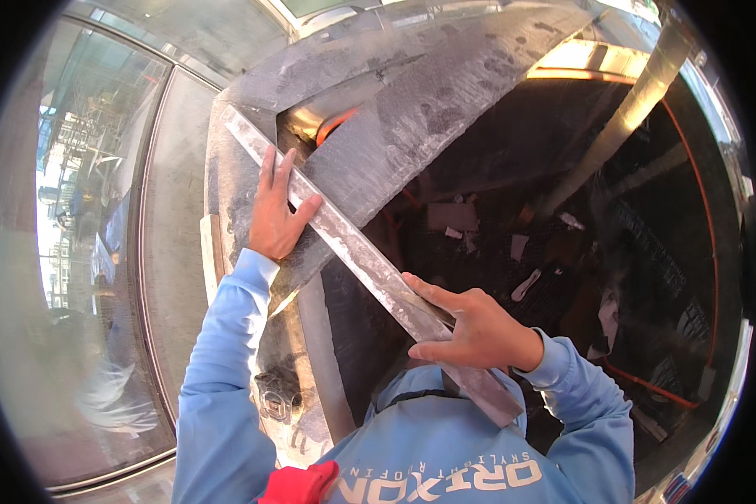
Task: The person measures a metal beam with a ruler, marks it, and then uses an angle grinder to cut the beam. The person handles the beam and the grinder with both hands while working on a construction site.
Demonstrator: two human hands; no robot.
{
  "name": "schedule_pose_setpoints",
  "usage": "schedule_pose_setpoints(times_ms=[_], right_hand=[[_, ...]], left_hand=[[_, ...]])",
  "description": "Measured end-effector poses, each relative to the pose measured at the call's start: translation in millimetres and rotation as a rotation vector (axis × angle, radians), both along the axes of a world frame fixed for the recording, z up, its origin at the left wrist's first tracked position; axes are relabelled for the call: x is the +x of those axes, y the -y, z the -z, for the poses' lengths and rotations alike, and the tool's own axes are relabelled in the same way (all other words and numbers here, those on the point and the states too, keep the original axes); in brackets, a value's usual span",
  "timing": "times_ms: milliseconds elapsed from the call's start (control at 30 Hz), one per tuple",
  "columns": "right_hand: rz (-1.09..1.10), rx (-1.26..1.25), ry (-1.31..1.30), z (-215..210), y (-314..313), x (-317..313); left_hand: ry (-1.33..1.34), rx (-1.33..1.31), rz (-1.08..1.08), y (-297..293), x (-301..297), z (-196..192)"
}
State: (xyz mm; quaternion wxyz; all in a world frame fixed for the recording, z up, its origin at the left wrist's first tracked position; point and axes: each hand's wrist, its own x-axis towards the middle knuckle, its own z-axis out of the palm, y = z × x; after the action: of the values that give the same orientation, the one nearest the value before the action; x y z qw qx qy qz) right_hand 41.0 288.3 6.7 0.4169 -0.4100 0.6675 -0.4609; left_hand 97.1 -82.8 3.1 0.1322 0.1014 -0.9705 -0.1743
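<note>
A long, straight, greyish-white straightedge bar [353, 248], smeared with pale residue, runs slantwise from the far left to my chest. Near its far end, my left hand [279, 208] holds it, two fingers reaching forward and the thumb on the bar's face. My right hand [483, 326] grips the nearer part between thumb and fingers. Under the far portion of the bar lies a grey, dusty, patchy slab surface [412, 126]. It has a triangular opening beside the bar, with something orange inside. What lies under my left palm is hidden.
To the right is a deep dark pit [496, 244] with scraps on its bottom. A pale round pole [613, 118] slants into it, and an orange cable [704, 202] follows its far wall. Glass panels [92, 210] stand on the left. Something red [301, 485] shows at the lower edge.
</note>
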Motion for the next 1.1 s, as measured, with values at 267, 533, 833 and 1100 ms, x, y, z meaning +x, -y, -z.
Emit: schedule_pose_setpoints(times_ms=[267, 533, 833, 1100], right_hand=[[0.057, -0.043, -0.270, -0.6, -2.4, 0.9], [-0.011, -0.060, -0.646, -32.4, 28.4, -36.3], [-0.154, -0.132, -0.933, -23.9, 101.4, -56.0], [-0.160, 0.065, -0.819, -42.3, 71.3, -39.0]], left_hand=[[0.006, 0.020, 0.041, 2.6, -2.5, -1.5], [0.020, 0.015, 0.009, 1.0, -1.8, -3.5], [-0.005, -0.013, 0.010, 1.9, -2.6, -3.6], [-0.025, 0.005, 0.011, 1.4, -1.2, -2.2]])
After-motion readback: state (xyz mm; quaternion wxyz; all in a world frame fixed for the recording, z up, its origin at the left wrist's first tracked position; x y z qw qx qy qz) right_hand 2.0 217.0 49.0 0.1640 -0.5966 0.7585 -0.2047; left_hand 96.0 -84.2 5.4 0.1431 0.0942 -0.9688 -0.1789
